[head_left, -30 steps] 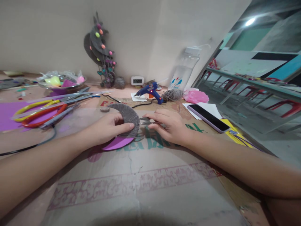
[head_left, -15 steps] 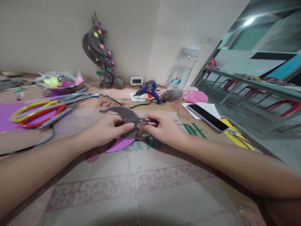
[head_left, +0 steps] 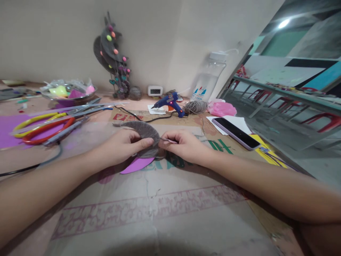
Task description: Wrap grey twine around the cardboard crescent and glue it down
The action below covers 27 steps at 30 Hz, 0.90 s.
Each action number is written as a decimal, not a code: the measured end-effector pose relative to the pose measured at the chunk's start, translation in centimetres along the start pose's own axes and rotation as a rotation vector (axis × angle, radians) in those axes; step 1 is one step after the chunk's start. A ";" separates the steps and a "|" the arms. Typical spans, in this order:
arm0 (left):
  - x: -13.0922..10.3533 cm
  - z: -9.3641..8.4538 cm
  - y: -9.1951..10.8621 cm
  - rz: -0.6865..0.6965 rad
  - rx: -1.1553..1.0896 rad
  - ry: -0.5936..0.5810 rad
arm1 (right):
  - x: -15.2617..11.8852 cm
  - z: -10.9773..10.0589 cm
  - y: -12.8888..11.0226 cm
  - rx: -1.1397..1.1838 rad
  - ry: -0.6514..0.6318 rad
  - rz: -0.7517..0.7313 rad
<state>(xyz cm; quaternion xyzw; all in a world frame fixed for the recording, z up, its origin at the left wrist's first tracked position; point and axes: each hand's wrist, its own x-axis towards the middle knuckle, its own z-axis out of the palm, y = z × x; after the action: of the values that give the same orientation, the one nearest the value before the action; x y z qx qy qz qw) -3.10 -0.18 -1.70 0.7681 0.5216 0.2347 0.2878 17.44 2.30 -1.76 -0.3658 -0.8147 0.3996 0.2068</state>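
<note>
One grey crescent [head_left: 145,128], in front of the glue gun [head_left: 170,103].
Left hand [head_left: 124,144] clamped on it; right hand [head_left: 185,144] pinched on a slim tool [head_left: 171,141]. Likely light, stiff; grip broad middle.

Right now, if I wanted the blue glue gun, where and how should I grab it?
I'd take the glue gun by its blue handle, from the near right: the handle slants down toward that side, while the nozzle points left.

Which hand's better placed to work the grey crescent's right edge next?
Right, likely: the right hand pinches a small tool at that edge, while the left hand grips the grey crescent.
</note>
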 end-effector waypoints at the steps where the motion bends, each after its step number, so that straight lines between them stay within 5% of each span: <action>1: 0.0 0.0 0.0 -0.001 -0.004 -0.003 | 0.0 0.0 0.1 0.026 -0.003 -0.004; 10: -0.1 0.0 0.2 -0.033 -0.066 0.007 | 0.1 0.1 0.1 0.060 0.088 -0.007; 15: -0.1 -0.1 0.3 0.036 -0.058 0.003 | 0.1 0.4 0.1 -0.030 0.078 0.020; 27: -0.1 0.1 0.3 0.010 -0.110 -0.056 | 0.1 0.0 -0.1 0.173 -0.039 0.021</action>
<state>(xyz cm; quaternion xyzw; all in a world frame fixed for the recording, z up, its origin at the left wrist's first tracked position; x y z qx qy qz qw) -2.86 -0.36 -1.59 0.7601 0.4958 0.2427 0.3429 17.35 2.29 -1.68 -0.3472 -0.7773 0.4774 0.2176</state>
